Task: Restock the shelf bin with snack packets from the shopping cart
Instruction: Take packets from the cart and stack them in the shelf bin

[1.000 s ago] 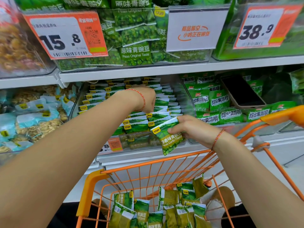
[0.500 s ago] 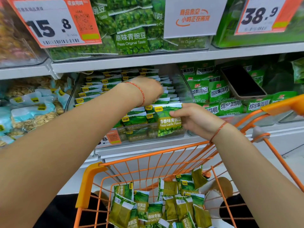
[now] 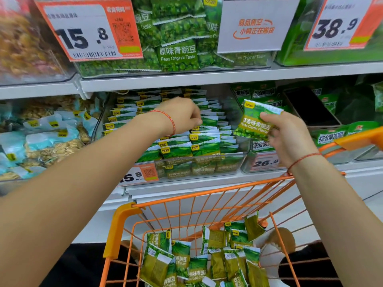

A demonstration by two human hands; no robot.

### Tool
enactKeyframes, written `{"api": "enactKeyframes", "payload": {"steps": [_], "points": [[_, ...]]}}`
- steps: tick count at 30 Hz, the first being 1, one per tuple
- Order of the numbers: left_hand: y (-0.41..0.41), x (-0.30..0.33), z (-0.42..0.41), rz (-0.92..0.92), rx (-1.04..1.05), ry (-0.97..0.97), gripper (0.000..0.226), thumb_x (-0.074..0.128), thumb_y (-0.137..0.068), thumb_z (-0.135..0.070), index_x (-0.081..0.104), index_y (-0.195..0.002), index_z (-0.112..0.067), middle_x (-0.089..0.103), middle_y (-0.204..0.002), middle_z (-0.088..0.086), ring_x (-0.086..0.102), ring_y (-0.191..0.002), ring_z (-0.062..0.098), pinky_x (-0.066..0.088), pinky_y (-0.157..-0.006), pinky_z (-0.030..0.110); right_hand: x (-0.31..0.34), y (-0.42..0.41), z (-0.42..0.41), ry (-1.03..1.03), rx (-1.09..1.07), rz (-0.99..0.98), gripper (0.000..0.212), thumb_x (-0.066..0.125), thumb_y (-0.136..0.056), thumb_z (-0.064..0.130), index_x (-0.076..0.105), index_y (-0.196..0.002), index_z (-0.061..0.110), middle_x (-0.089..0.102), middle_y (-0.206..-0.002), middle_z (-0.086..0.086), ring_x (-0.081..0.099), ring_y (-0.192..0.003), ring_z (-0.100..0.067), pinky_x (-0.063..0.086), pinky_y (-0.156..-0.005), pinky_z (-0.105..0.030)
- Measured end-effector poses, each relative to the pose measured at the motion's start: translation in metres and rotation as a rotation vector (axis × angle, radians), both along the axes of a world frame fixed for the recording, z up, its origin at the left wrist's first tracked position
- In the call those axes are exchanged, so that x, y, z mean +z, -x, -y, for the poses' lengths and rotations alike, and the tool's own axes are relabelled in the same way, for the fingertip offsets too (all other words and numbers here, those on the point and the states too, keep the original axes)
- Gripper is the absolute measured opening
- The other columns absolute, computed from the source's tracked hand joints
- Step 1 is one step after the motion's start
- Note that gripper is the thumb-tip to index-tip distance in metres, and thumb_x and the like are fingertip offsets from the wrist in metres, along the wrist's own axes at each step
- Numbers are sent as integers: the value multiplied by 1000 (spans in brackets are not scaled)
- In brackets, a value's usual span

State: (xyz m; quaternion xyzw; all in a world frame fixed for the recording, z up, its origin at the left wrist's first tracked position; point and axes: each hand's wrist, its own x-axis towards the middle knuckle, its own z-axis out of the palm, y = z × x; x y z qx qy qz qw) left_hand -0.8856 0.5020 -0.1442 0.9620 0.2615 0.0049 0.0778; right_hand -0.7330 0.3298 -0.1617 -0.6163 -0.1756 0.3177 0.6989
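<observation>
Orange shopping cart [image 3: 124,222] parked below the shelf with loose green packets [image 3: 207,264] piled inside, clear shelf bin [image 3: 238,160] packed with upright rows, left hand [image 3: 182,114] curled over the rows, fingertips pinching a packet top, garlic pea packet [image 3: 256,121] gripped by right hand [image 3: 290,137], raised just right of the bin

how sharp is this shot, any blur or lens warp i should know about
Head view: wide-angle warp bows the shelf edge and stretches the forearms at the bottom corners; the left hand and the pea packet in the right hand read fairly sharp, its label legible; the 38.9 price tag is smeared; lighting is even, without hard shadows.
</observation>
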Motion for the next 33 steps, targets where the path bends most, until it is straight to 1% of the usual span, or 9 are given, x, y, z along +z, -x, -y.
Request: {"api": "enactKeyframes", "payload": {"steps": [5, 8, 10, 11, 13, 16, 23, 29, 33], "points": [[-3, -11, 8, -66, -25, -127, 17, 57, -94, -30, 69, -104, -25, 66, -106, -5, 57, -101, 18, 48, -72, 33, -7, 5, -1, 119, -57, 225, 63, 65, -88, 19, 36, -142, 0, 38, -147, -13, 38, -134, -28, 29, -113, -42], [-8, -12, 5, -61, 28, -94, 15, 62, -91, -32, 68, -101, -24, 61, -104, -5, 52, -93, 15, 46, -70, 31, -8, 11, 0, 146, -24, 376, 19, 63, -89, 14, 58, -82, -3, 55, -82, -16, 52, -77, -29, 39, -83, -36], [-10, -14, 5, -59, 52, -69, 13, 62, -91, -32, 63, -100, -23, 55, -103, -3, 49, -91, 16, 46, -73, 31, -9, 14, 1, 150, -10, 435, 31, 64, -88, 15, 52, -74, -10, 35, -81, 2, 28, -82, -9, 34, -75, -35], [-11, -15, 6, -63, 55, -60, 9, 60, -92, -29, 62, -97, -23, 56, -103, -3, 49, -88, 16, 46, -74, 32, -11, 13, 1, 158, -22, 446, 31, 66, -87, 15, 54, -71, -8, 58, -92, -33, 53, -88, -46, 36, -74, -36], [-11, -17, 7, -86, 61, -36, 8, 55, -94, -23, 62, -93, -22, 64, -99, -1, 52, -82, 17, 45, -72, 32, -10, 16, 2, 186, -50, 509, 44, 68, -84, 17, 38, -55, 7, 47, -52, -4, 40, -55, -26, 36, -72, -33], [-12, -13, 7, -149, 92, -23, 13, 51, -97, -24, 62, -96, -17, 66, -97, 2, 52, -81, 20, 38, -73, 30, -14, 14, 4, 254, -114, 609, 51, 71, -83, 22, 30, -55, 8, 64, -76, -14, 61, -91, -29, 43, -83, -35], [-38, -9, 18, 16, -39, -33, 32, 33, -102, -30, 55, -114, -10, 55, -112, 10, 51, -105, 29, 42, -83, 35, -14, 15, 2, 295, -164, 735, 47, 69, -84, 27, 35, -52, 23, 34, -51, 8, 34, -50, -6, 25, -45, -17], [-60, -27, 16, -352, -75, -118, 70, 12, -98, -55, 62, -115, -8, 47, -133, 13, 47, -116, 28, 41, -97, 38, -16, 15, 1, 281, -147, 710, 43, 69, -85, 25, 40, -53, 27, 41, -54, 6, 46, -63, -13, 34, -63, -27], [-54, -20, 12, -300, 35, 48, 69, 12, -99, -53, 61, -118, -8, 42, -142, 14, 47, -121, 29, 37, -97, 35, -18, 13, -2, 296, -124, 700, 41, 67, -85, 28, 43, -57, 11, 45, -55, -12, 44, -60, -24, 41, -64, -38]]}}
